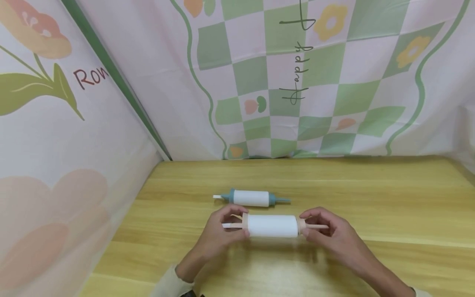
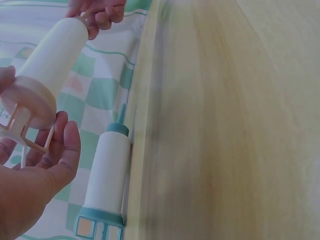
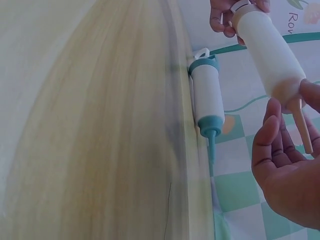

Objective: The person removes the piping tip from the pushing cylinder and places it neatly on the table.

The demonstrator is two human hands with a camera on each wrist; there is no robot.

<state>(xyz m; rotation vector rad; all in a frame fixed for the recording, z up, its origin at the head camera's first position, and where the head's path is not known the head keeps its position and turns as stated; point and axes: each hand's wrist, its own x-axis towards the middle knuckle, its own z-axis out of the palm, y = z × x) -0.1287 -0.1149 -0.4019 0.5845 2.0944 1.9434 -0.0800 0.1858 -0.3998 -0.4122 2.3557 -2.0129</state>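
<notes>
Both hands hold a white cylindrical bottle [image 1: 272, 226] with pale pink ends sideways above the wooden table. My left hand [image 1: 219, 231] pinches the wide pink collar, whose open frame [image 2: 22, 127] shows in the left wrist view. At the other end, my right hand [image 1: 332, 233] grips the pink cap between thumb and fingers; its thin pink nozzle [image 3: 301, 131] points past the palm in the right wrist view. Just behind lies a second white bottle [image 1: 251, 198] with teal ends, on its side on the table, touched by neither hand.
The light wood table [image 1: 389, 198] reaches back to a hanging cloth [image 1: 252, 78] with green and white checks and flowers. Another white cloth [image 1: 55, 140] with large flower prints hangs along the left side.
</notes>
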